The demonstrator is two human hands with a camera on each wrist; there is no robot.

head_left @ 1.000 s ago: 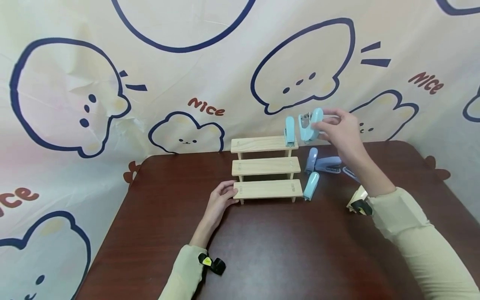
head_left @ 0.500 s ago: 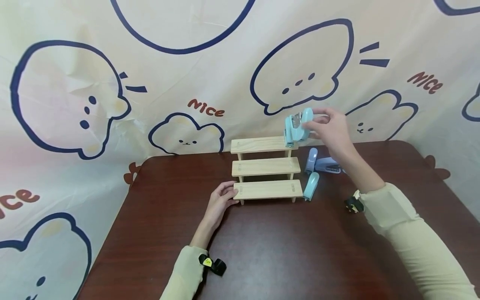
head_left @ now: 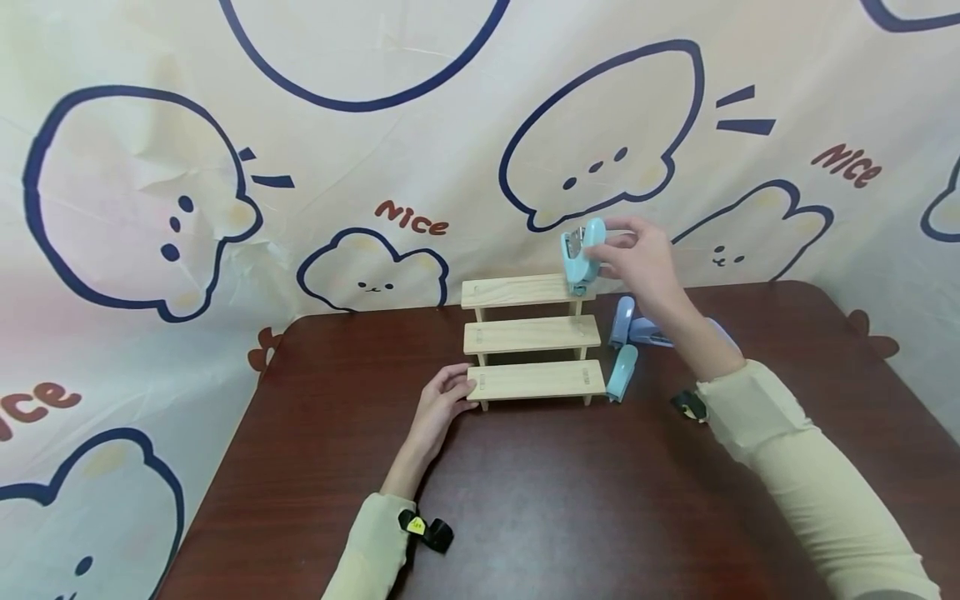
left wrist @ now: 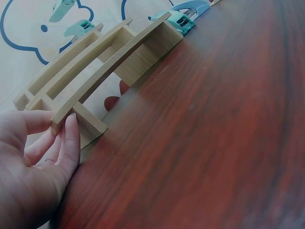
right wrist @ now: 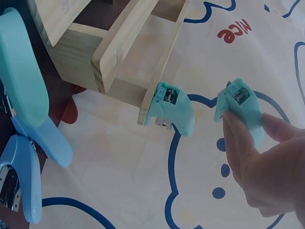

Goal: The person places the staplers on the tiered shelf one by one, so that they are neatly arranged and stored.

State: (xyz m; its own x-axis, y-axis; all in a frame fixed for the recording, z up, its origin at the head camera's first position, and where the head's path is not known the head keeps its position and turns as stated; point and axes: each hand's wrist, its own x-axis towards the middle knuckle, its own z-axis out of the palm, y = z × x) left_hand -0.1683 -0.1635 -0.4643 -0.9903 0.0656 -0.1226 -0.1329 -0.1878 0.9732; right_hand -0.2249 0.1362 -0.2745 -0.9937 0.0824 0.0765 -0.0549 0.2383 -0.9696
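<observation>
My right hand (head_left: pixel 613 250) pinches a light blue stapler (head_left: pixel 581 250) and holds it just above the right end of the top step of a small three-step wooden shelf (head_left: pixel 525 333). In the right wrist view the held stapler (right wrist: pixel 240 107) hangs close beside another blue stapler (right wrist: pixel 174 107) that stands on that top step. My left hand (head_left: pixel 459 388) rests with fairly straight fingers (left wrist: pixel 71 138) against the left end of the bottom step (left wrist: pixel 109 71).
Three more blue staplers lie on the dark brown table (head_left: pixel 562 500) right of the shelf: one (head_left: pixel 622 372) by the bottom step, two (head_left: pixel 621 321) (head_left: pixel 652 332) behind it. A cartoon-printed cloth (head_left: pixel 225 208) hangs behind.
My right hand has carried the stapler left and slightly down, from right of the shelf to over the top step's right end. The left hand has stayed on the bottom step.
</observation>
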